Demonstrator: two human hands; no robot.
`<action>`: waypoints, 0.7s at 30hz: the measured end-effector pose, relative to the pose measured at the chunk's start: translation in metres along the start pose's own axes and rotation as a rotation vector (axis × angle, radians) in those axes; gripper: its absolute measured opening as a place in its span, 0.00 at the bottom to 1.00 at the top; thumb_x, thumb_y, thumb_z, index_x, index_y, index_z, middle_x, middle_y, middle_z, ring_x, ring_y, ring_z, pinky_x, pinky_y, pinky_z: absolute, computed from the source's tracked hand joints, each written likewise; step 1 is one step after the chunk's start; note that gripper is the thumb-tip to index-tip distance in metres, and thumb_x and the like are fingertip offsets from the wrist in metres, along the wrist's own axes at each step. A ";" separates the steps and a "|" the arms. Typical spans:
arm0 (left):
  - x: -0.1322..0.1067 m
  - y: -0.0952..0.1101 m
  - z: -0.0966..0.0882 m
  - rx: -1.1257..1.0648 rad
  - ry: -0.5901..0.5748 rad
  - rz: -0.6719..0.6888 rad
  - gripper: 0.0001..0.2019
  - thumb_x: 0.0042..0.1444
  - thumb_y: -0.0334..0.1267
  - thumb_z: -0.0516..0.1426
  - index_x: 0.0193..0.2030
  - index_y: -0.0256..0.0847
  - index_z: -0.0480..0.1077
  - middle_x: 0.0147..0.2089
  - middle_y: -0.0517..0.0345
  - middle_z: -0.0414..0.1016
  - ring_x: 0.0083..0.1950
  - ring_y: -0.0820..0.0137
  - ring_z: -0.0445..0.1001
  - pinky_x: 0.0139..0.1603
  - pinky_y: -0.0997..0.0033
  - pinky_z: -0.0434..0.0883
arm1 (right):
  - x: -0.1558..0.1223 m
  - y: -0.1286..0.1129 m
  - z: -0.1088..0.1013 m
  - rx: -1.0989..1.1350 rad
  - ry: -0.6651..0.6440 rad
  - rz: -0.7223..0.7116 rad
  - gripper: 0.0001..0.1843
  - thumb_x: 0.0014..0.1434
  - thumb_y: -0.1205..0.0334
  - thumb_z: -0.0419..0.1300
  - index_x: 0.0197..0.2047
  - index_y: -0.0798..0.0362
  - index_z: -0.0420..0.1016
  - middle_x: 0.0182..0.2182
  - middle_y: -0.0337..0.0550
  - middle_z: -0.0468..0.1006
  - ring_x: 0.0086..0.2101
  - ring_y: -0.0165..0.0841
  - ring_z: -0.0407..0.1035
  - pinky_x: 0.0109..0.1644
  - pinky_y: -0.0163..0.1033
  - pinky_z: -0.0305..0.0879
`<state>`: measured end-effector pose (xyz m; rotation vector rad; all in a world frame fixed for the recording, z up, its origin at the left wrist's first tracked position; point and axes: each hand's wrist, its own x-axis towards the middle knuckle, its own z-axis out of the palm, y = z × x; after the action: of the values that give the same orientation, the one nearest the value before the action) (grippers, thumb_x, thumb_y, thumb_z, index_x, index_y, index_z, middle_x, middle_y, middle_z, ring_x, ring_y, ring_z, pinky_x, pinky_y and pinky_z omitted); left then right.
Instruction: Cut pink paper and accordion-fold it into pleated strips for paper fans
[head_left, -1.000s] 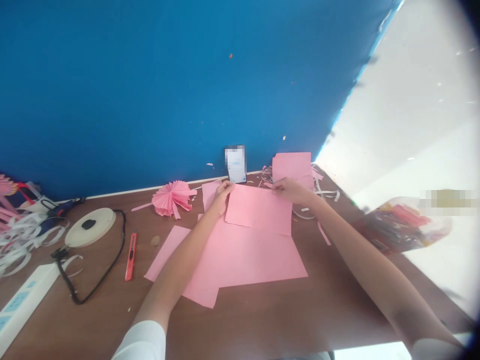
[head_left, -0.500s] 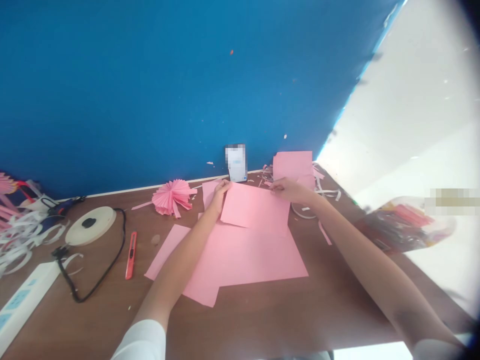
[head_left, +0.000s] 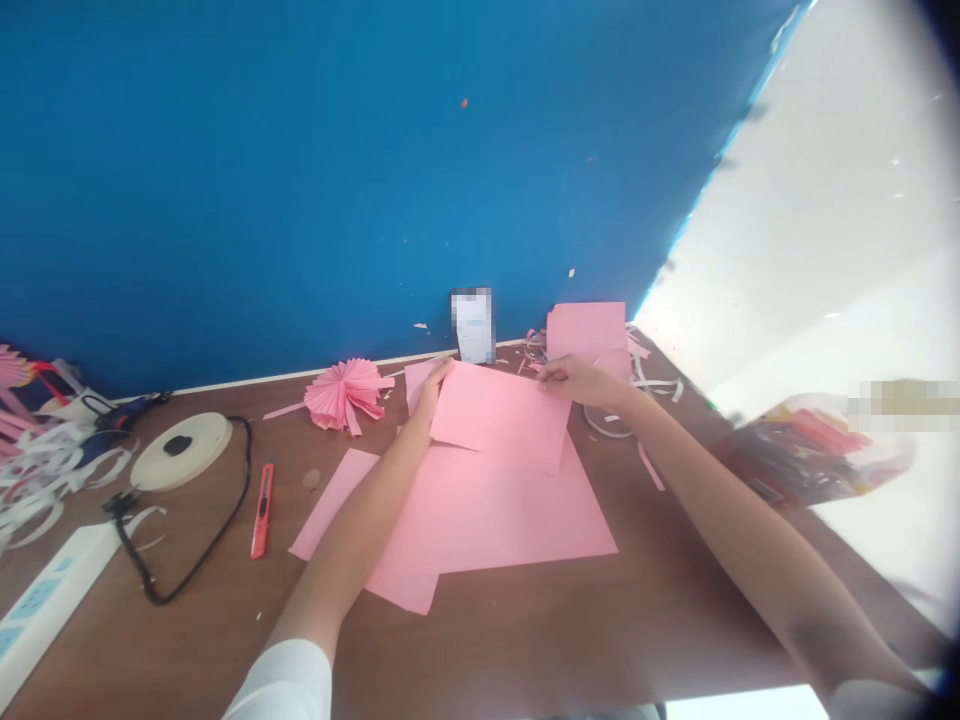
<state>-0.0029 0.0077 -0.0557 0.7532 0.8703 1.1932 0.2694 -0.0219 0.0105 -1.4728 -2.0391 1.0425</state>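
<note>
Both my hands hold a pink paper sheet (head_left: 499, 415) by its far corners, lifted and tilted above larger pink sheets (head_left: 495, 510) that lie flat on the brown table (head_left: 525, 630). My left hand (head_left: 435, 385) pinches the sheet's far left corner, mostly hidden behind the paper. At the far right corner my right hand (head_left: 574, 380) pinches the edge. A narrower pink strip (head_left: 330, 500) lies to the left under my left forearm.
A pink folded paper fan (head_left: 345, 392) lies near the blue wall. An orange utility knife (head_left: 261, 510), a round tape roll (head_left: 178, 450) with a black cord, a white power strip (head_left: 45, 600) and paper scraps sit left. More pink paper (head_left: 585, 330) and a plastic bag (head_left: 810, 450) are on the right.
The held sheet has risen off the larger sheets and swung to the left, its near edge now lifted. Both hands stayed on its far corners.
</note>
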 end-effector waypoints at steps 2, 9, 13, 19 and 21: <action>-0.002 0.000 0.000 -0.043 -0.029 0.007 0.18 0.44 0.49 0.66 0.34 0.40 0.69 0.28 0.63 0.71 0.27 0.71 0.71 0.33 0.70 0.66 | 0.001 0.001 0.000 -0.010 0.013 -0.008 0.10 0.51 0.57 0.58 0.33 0.52 0.78 0.34 0.42 0.79 0.38 0.39 0.71 0.38 0.39 0.64; -0.003 0.002 0.009 -0.106 -0.084 0.129 0.14 0.48 0.48 0.63 0.36 0.42 0.69 0.29 0.63 0.70 0.29 0.73 0.69 0.34 0.71 0.66 | 0.000 0.002 -0.001 -0.038 0.034 0.002 0.10 0.50 0.62 0.54 0.31 0.52 0.77 0.35 0.43 0.79 0.38 0.39 0.70 0.38 0.39 0.64; -0.002 0.009 0.014 0.072 0.006 0.296 0.11 0.53 0.46 0.60 0.28 0.42 0.67 0.26 0.62 0.65 0.30 0.71 0.66 0.35 0.71 0.63 | 0.001 0.003 -0.002 -0.110 0.081 -0.016 0.11 0.52 0.61 0.54 0.31 0.53 0.78 0.33 0.43 0.79 0.38 0.41 0.70 0.39 0.40 0.64; -0.019 0.028 0.032 0.615 -0.068 0.564 0.04 0.48 0.34 0.64 0.27 0.43 0.72 0.35 0.53 0.72 0.52 0.59 0.65 0.49 0.68 0.61 | 0.003 0.001 -0.001 -0.174 0.026 -0.124 0.12 0.53 0.63 0.54 0.34 0.51 0.80 0.38 0.42 0.81 0.39 0.40 0.72 0.42 0.40 0.65; -0.025 0.025 0.045 0.728 -0.209 0.579 0.03 0.49 0.33 0.64 0.30 0.44 0.75 0.39 0.52 0.74 0.55 0.56 0.65 0.53 0.65 0.59 | 0.003 -0.001 0.000 -0.173 0.027 -0.134 0.13 0.54 0.64 0.54 0.36 0.51 0.80 0.39 0.42 0.81 0.40 0.40 0.72 0.43 0.40 0.65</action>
<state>0.0211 -0.0136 -0.0083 1.7809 0.9432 1.2562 0.2672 -0.0192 0.0110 -1.4009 -2.2214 0.8070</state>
